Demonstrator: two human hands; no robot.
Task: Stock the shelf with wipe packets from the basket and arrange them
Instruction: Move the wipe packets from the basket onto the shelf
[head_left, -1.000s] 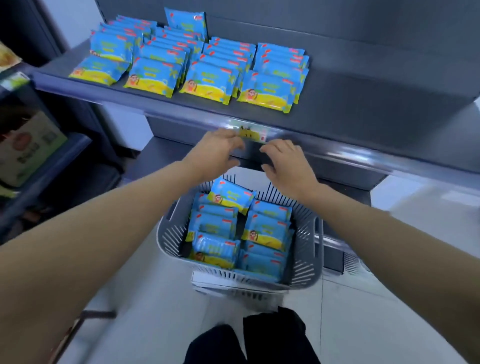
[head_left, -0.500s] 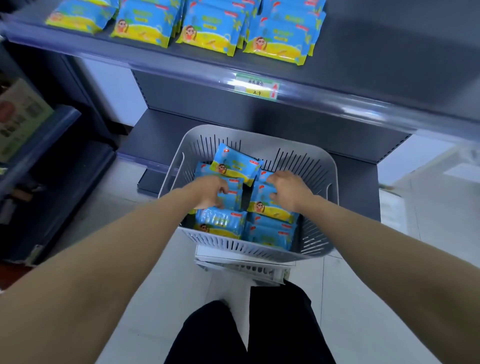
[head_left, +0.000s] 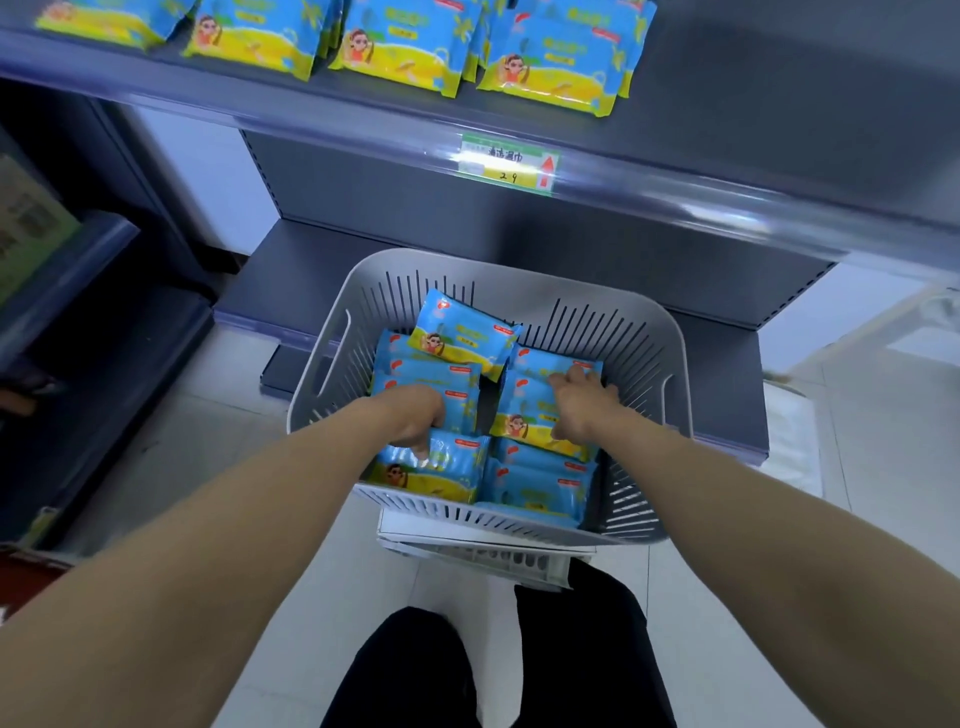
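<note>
A grey slatted basket (head_left: 670, 364) stands on the floor below the shelf, holding several blue-and-yellow wipe packets. Both hands are down inside it. My left hand (head_left: 410, 415) curls over the near-left packet (head_left: 441, 467), fingers wrapped around its top edge. My right hand (head_left: 582, 400) lies spread on the right-hand packet (head_left: 524, 410), fingers at its far edge and thumb at its near edge. One loose packet (head_left: 460, 335) lies tilted on top at the back. Rows of the same packets (head_left: 400, 57) line the grey shelf (head_left: 727, 130) above.
A price label (head_left: 511, 163) sits on the shelf's front rail. A lower shelf (head_left: 322, 270) runs behind the basket. Another dark shelving unit (head_left: 67, 291) stands at the left. My legs (head_left: 493, 665) are just below the basket, on the pale tiled floor.
Both hands dropped from the shelf's front rail down into the basket and settled on packets. The view tilted downward, so less of the shelf shows.
</note>
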